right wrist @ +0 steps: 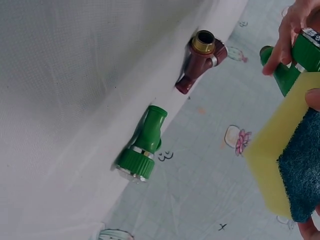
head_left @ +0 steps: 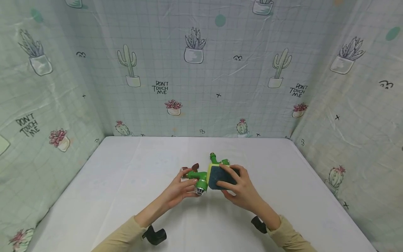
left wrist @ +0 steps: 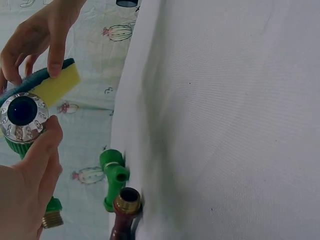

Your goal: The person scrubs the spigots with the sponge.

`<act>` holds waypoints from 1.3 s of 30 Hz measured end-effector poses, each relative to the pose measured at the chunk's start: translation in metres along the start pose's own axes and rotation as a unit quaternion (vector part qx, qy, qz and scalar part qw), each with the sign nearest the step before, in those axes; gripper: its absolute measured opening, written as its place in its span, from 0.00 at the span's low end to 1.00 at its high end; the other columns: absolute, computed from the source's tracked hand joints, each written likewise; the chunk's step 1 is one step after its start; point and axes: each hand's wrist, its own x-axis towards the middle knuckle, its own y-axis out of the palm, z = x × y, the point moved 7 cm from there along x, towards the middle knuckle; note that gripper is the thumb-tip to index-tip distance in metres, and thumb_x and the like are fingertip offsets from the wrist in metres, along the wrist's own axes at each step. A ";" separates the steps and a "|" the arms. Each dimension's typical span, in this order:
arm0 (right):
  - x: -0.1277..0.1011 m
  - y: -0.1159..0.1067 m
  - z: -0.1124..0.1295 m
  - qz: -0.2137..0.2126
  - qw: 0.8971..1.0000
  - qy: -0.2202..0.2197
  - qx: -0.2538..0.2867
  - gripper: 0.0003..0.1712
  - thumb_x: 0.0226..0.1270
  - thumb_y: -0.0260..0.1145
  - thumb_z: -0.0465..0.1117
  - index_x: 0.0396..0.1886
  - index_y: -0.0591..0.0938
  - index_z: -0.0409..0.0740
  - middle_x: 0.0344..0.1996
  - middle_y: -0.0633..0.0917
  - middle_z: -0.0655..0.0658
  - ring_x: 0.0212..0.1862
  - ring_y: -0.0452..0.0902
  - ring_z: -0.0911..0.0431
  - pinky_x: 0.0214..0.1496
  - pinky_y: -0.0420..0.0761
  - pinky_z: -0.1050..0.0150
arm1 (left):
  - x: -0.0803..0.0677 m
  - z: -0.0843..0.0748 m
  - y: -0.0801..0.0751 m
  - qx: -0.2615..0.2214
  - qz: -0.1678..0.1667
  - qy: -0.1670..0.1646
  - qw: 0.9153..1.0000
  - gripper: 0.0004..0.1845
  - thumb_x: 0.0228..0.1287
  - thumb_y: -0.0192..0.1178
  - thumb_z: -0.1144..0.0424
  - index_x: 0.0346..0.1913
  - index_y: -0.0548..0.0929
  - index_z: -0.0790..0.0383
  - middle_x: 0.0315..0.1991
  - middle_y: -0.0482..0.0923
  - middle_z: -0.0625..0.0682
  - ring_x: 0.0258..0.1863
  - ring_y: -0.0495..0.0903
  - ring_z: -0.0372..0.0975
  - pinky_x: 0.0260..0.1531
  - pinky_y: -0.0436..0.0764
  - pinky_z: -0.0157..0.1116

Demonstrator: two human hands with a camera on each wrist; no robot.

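Between the curled fingers of your left hand (head_left: 180,190) is the tap (head_left: 202,176), green with a silver end; they hold it from its left side, and the fingertips behind it are hidden. Just to its right, your right hand (head_left: 240,189) pinches the sponge (head_left: 215,178): two fingers lie spread on the dark face, while others press at its edges or are out of sight. The yellow part of the sponge is turned to the tap and seems to touch it, but the exact contact is hard to make out. Both are lifted above the table (head_left: 132,175).

At the right edge of the right wrist view, the sponge and the tap are cut off, and your right hand shows only in small pieces.

Farther out, another green tap (right wrist: 149,135) lies on the table, partly covered by the sponge in the head view. Well apart from it lies a brown tap (right wrist: 196,67) with a brass mouth; the left wrist view cuts its lower end. Near your sleeves (head_left: 122,231) are black pieces (head_left: 156,237), partly hidden, and you cannot tell what they are. Around the table hangs cactus cloth (head_left: 204,115).
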 end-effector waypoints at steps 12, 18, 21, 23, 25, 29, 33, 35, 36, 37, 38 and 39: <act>0.000 -0.005 0.002 -0.013 1.000 -0.016 -0.004 0.12 0.52 0.63 0.45 0.39 0.80 0.61 0.59 0.70 0.40 0.53 0.61 0.41 0.49 0.66 0.46 | -0.002 -0.001 0.008 0.043 -0.001 -0.008 0.999 0.41 0.58 0.57 0.67 0.68 0.43 0.60 0.63 0.54 0.73 0.47 0.76 0.42 0.47 0.77 0.47; -0.001 -0.008 -0.004 -0.021 1.000 -0.015 -0.003 0.20 0.40 0.70 0.42 0.38 0.80 0.61 0.58 0.71 0.39 0.52 0.63 0.40 0.47 0.66 0.44 | -0.004 -0.003 0.011 0.029 0.012 -0.020 0.999 0.40 0.58 0.57 0.65 0.68 0.44 0.60 0.64 0.51 0.73 0.42 0.79 0.42 0.47 0.77 0.48; -0.003 -0.009 -0.008 -0.018 1.000 -0.010 -0.006 0.20 0.39 0.70 0.42 0.38 0.80 0.61 0.58 0.71 0.39 0.52 0.62 0.40 0.46 0.67 0.44 | -0.004 -0.003 0.012 0.018 0.015 -0.026 0.999 0.41 0.58 0.57 0.66 0.68 0.44 0.59 0.64 0.49 0.73 0.43 0.78 0.44 0.46 0.77 0.50; -0.006 -0.010 -0.012 -0.014 1.000 -0.004 -0.009 0.18 0.42 0.69 0.43 0.38 0.80 0.61 0.58 0.71 0.40 0.53 0.62 0.40 0.46 0.68 0.44 | -0.004 -0.003 0.012 0.007 0.016 -0.030 0.999 0.40 0.58 0.56 0.68 0.68 0.43 0.57 0.65 0.47 0.72 0.44 0.77 0.46 0.46 0.76 0.52; -0.009 -0.011 -0.015 -0.013 1.000 0.002 -0.008 0.15 0.46 0.66 0.44 0.38 0.80 0.60 0.58 0.71 0.40 0.53 0.62 0.40 0.46 0.68 0.44 | -0.005 -0.003 0.011 -0.004 0.014 -0.032 0.999 0.42 0.58 0.54 0.71 0.69 0.41 0.55 0.66 0.46 0.72 0.45 0.77 0.47 0.46 0.75 0.54; -0.014 -0.012 -0.019 -0.015 1.000 0.007 0.003 0.11 0.52 0.62 0.47 0.38 0.80 0.60 0.59 0.70 0.39 0.52 0.62 0.39 0.45 0.69 0.43 | -0.005 -0.004 0.008 -0.011 0.000 -0.030 0.999 0.46 0.56 0.55 0.74 0.68 0.34 0.59 0.66 0.46 0.72 0.46 0.78 0.48 0.45 0.75 0.54; -0.016 -0.011 -0.021 -0.016 0.999 0.017 0.028 0.10 0.55 0.60 0.50 0.39 0.80 0.60 0.59 0.69 0.39 0.53 0.61 0.41 0.44 0.71 0.44 | -0.004 -0.005 0.007 0.003 0.000 -0.020 1.000 0.46 0.55 0.57 0.74 0.66 0.33 0.64 0.66 0.47 0.71 0.46 0.78 0.47 0.45 0.76 0.52; -0.017 -0.011 -0.021 -0.019 0.999 0.024 0.042 0.10 0.56 0.60 0.50 0.39 0.80 0.60 0.59 0.69 0.39 0.54 0.60 0.42 0.44 0.71 0.44 | -0.004 -0.006 0.006 0.009 0.008 -0.012 1.000 0.44 0.55 0.56 0.74 0.66 0.36 0.61 0.66 0.49 0.70 0.46 0.78 0.47 0.45 0.76 0.52; -0.017 -0.012 -0.021 -0.021 0.998 0.027 0.050 0.10 0.55 0.60 0.50 0.39 0.80 0.60 0.59 0.69 0.38 0.54 0.60 0.43 0.44 0.71 0.44 | -0.004 -0.007 0.007 0.012 0.013 -0.008 1.000 0.43 0.56 0.56 0.74 0.66 0.38 0.60 0.66 0.50 0.70 0.46 0.78 0.46 0.45 0.77 0.52; -0.017 -0.012 -0.022 -0.023 0.998 0.030 0.056 0.10 0.56 0.60 0.50 0.39 0.80 0.60 0.60 0.69 0.39 0.54 0.60 0.43 0.43 0.72 0.44 | -0.004 -0.008 0.007 0.016 0.018 -0.003 1.000 0.42 0.55 0.56 0.75 0.66 0.40 0.58 0.65 0.51 0.70 0.46 0.77 0.46 0.45 0.77 0.52; -0.017 -0.012 -0.022 -0.025 0.997 0.033 0.062 0.10 0.56 0.60 0.51 0.39 0.80 0.60 0.60 0.69 0.39 0.54 0.60 0.44 0.43 0.72 0.45 | -0.004 -0.009 0.007 0.020 0.022 0.002 1.000 0.42 0.56 0.55 0.75 0.66 0.42 0.55 0.65 0.52 0.69 0.46 0.77 0.45 0.45 0.77 0.52; -0.017 -0.012 -0.022 -0.026 0.997 0.035 0.068 0.10 0.56 0.60 0.51 0.39 0.79 0.60 0.60 0.69 0.39 0.54 0.60 0.44 0.43 0.72 0.45 | -0.004 -0.010 0.007 0.022 0.026 0.004 0.999 0.41 0.56 0.55 0.75 0.67 0.44 0.53 0.64 0.53 0.69 0.46 0.77 0.44 0.46 0.77 0.51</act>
